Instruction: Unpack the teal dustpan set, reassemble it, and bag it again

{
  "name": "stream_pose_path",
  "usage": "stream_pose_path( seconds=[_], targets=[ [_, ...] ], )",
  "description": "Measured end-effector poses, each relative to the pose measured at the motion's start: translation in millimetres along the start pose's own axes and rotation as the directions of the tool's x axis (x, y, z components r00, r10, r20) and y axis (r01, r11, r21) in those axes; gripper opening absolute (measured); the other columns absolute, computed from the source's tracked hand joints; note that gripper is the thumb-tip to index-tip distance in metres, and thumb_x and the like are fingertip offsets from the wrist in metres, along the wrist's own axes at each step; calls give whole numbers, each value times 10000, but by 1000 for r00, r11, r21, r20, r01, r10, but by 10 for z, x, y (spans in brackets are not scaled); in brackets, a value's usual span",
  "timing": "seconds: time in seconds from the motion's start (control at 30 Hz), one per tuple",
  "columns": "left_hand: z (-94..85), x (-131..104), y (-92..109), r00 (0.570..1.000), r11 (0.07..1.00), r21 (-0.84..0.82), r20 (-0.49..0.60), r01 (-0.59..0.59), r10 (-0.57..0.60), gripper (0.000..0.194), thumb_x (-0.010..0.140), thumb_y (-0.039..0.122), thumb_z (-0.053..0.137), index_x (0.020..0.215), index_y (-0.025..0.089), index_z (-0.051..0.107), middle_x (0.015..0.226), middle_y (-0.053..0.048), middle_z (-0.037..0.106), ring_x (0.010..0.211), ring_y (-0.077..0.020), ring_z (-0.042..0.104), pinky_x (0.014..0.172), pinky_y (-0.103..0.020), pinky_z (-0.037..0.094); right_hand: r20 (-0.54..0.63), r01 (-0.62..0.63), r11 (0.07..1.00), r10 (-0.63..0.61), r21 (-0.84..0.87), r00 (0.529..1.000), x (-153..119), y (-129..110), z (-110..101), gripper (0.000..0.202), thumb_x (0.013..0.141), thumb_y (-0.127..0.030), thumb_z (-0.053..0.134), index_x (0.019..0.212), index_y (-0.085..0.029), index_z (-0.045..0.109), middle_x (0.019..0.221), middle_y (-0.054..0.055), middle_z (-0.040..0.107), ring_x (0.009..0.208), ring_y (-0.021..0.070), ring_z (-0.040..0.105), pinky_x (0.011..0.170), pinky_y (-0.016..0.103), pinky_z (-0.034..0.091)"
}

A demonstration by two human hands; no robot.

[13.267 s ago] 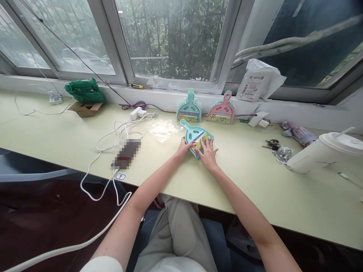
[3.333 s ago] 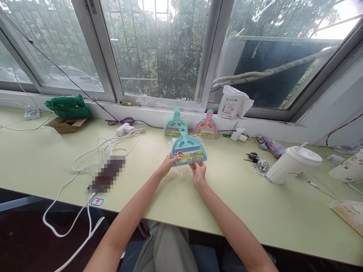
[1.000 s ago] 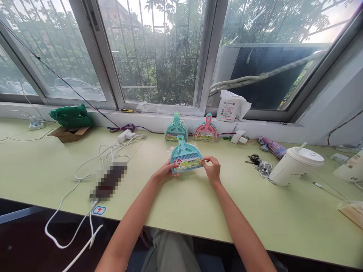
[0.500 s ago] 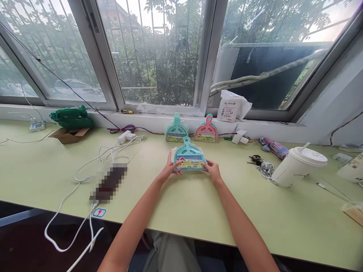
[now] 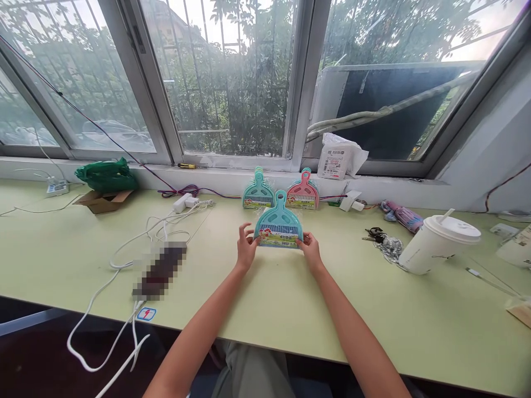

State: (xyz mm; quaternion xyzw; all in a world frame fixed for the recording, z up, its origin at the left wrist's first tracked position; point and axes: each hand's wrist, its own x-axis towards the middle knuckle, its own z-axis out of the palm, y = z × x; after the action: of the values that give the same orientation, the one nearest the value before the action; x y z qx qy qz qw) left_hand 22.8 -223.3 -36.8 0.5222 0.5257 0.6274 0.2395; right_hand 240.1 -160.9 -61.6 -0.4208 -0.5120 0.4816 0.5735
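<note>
A teal mini dustpan-and-brush set (image 5: 278, 225) in clear wrapping stands upright just above the pale green table (image 5: 265, 298), handle up. My left hand (image 5: 246, 248) grips its lower left corner and my right hand (image 5: 310, 250) grips its lower right corner. Behind it, against the window ledge, lean a stack of teal sets (image 5: 258, 192) and a pink set (image 5: 302, 193).
Left of my hands lie a blurred dark device (image 5: 160, 271) and white cables (image 5: 136, 243). A green bag (image 5: 106, 174) and a small cardboard box (image 5: 99, 200) sit far left. To the right are keys (image 5: 379, 237), a folded umbrella (image 5: 401, 215) and a white lidded cup (image 5: 440, 243).
Both hands have carried the teal set further from me toward the leaning sets at the ledge. My right hand came down from its top right edge to its lower right corner.
</note>
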Motion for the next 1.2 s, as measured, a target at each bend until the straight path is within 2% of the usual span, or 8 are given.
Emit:
stream_pose_path(
  seconds=[0.1, 0.2, 0.27, 0.4, 0.6, 0.93, 1.03, 1.2],
  targets=[
    [3, 50, -65, 998, 998, 1, -5, 60, -60, 707, 747, 252, 673, 1375, 254, 349, 930, -13, 651, 593, -80, 591, 588, -210, 472, -12, 107, 984, -109, -140, 994, 19, 33, -34, 423, 630, -508, 707, 872, -190, 569, 935, 108, 699, 897, 240, 647, 805, 393, 520],
    [78, 154, -174, 985, 993, 58, 132, 100, -107, 408, 720, 276, 681, 1103, 179, 580, 889, -49, 680, 674, -144, 639, 606, -246, 499, -69, 161, 952, -185, -262, 980, 79, 65, -116, 369, 657, -474, 678, 873, -189, 586, 953, 120, 696, 902, 246, 645, 840, 404, 505],
    [199, 245, -246, 975, 992, 95, 199, 82, -99, 262, 712, 280, 680, 939, 172, 605, 858, -59, 684, 690, -167, 646, 596, -261, 504, -134, 157, 937, -207, -313, 969, 155, 86, -197, 341, 660, -462, 660, 852, -189, 588, 913, 119, 700, 859, 245, 652, 827, 399, 505],
    [607, 458, -343, 973, 991, 134, 229, -7, -24, 193, 743, 205, 636, 920, 190, 562, 820, -38, 665, 676, -152, 630, 593, -252, 494, -232, 142, 891, -261, -431, 937, 408, 119, -432, 263, 675, -403, 605, 827, -189, 579, 839, 113, 698, 791, 244, 651, 756, 370, 500],
    [1263, 861, -483, 971, 980, 179, 236, -81, 37, 207, 791, 115, 560, 982, 192, 536, 907, -45, 650, 728, -145, 624, 693, -272, 489, -248, 130, 768, -355, -627, 901, 966, 182, -751, 221, 721, -319, 523, 884, -181, 580, 899, 118, 686, 841, 242, 627, 763, 345, 463],
    [1830, 1793, -886, 977, 937, 279, 24, -209, 210, 445, 787, 46, 494, 1208, 185, 464, 1271, -148, 438, 1183, -252, 500, 975, -423, 422, -178, 134, 544, -483, -829, 857, 2048, 346, -585, 243, 833, -256, 438, 1027, -172, 558, 1060, 121, 602, 933, 231, 594, 725, 300, 437],
    [1977, 1965, -985, 986, 953, 265, -32, -148, 162, 548, 815, 81, 462, 1346, 174, 365, 1317, -175, 435, 1270, -267, 432, 1040, -456, 364, -186, 129, 524, -505, -842, 843, 2236, 386, -555, 362, 849, -252, 411, 1189, -158, 496, 1145, 140, 557, 1010, 244, 568, 756, 310, 446],
    [2080, 2052, -1105, 996, 961, 264, 47, -83, 73, 538, 838, 99, 422, 1374, 99, 376, 1225, -202, 548, 1243, -299, 453, 1067, -494, 314, -153, 89, 469, -454, -879, 878, 2312, 396, -541, 579, 871, -242, 370, 1443, -198, 295, 1201, 153, 502, 1044, 277, 551, 792, 354, 461]
  ],
)
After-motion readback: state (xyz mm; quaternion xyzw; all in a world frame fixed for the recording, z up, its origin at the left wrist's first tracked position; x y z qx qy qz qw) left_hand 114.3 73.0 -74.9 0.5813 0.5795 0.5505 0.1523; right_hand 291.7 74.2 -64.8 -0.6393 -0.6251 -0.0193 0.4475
